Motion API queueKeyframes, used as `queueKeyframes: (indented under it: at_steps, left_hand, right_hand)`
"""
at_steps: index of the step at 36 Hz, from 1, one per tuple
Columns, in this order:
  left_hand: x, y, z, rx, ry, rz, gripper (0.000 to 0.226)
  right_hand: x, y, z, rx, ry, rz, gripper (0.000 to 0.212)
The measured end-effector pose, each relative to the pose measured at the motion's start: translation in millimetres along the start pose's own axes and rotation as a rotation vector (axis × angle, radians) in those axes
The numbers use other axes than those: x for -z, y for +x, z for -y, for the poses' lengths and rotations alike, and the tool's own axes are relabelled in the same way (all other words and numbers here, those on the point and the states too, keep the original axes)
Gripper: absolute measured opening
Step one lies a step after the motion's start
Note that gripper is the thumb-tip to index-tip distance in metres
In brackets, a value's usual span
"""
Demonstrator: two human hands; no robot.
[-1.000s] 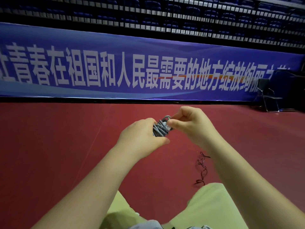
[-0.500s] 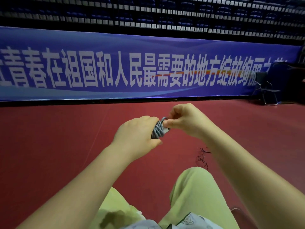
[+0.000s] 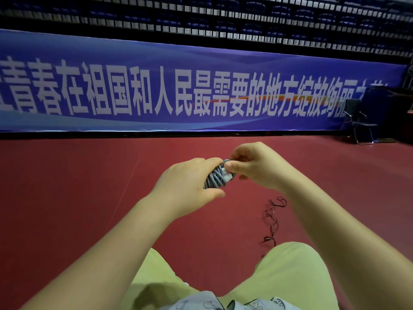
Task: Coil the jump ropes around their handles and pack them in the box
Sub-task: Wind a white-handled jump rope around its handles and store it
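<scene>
black cord (image 3: 273,217) on red floor (image 3: 67,198), folding chair (image 3: 359,124)

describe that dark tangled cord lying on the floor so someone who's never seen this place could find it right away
Start from the red floor below the long blue banner. Just beyond the person's right knee, under the right forearm, lies the dark tangled cord. Unlike the grey coiled jump rope gripped between the left hand and right hand, it is thin, black, loose and untouched.

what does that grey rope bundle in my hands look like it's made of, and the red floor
Grey rope bundle: probably smooth plastic-coated cord, since the coils show a slight sheen; the core can't be told. Red floor: seemingly matte vinyl or rubber sports flooring, uniform with a faint seam line.
</scene>
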State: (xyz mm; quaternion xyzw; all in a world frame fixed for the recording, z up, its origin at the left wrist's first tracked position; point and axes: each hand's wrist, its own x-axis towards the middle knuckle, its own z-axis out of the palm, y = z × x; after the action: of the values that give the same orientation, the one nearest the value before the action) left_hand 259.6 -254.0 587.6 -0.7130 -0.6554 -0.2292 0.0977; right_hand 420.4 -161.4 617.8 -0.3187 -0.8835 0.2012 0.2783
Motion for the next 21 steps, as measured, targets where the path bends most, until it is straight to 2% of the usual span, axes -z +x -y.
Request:
queueKeyframes:
  at_steps: [4, 8, 11, 13, 15, 18, 21]
  left_hand:
    - [-5, -1, 1, 0.030, -0.076, 0.054, 0.051]
    - [-5, -1, 3, 0.021, -0.125, 0.066, 0.049]
    - [-1, -2, 2, -0.012, -0.145, 0.071, 0.049]
    - [0, -4, 1, -0.020, -0.176, 0.087, 0.051]
    - [0, -6, 0, -0.020, -0.225, 0.102, 0.053]
    - [0, -10, 0, 0.024, -0.350, 0.098, 0.054]
    - [-3, -12, 0, 0.040, -0.371, 0.096, 0.053]
  right_hand:
    - [-10, -1, -8, 0.009, -0.066, -0.036, 0.017]
    - [-24, -5, -11, 0.061, -0.160, -0.161, 0.023]
    - [-30, -9, -12, 0.059, -0.020, -0.248, 0.025]
    - [-29, -10, -8, 0.023, 0.152, -0.250, 0.027]
    - [-24, -11, -5, -0.026, 0.330, -0.180, 0.028]
    - [-16, -12, -4, -0.078, 0.528, 0.019, 0.024]
    - [-9, -13, -8, -0.131, 0.593, 0.162, 0.027]
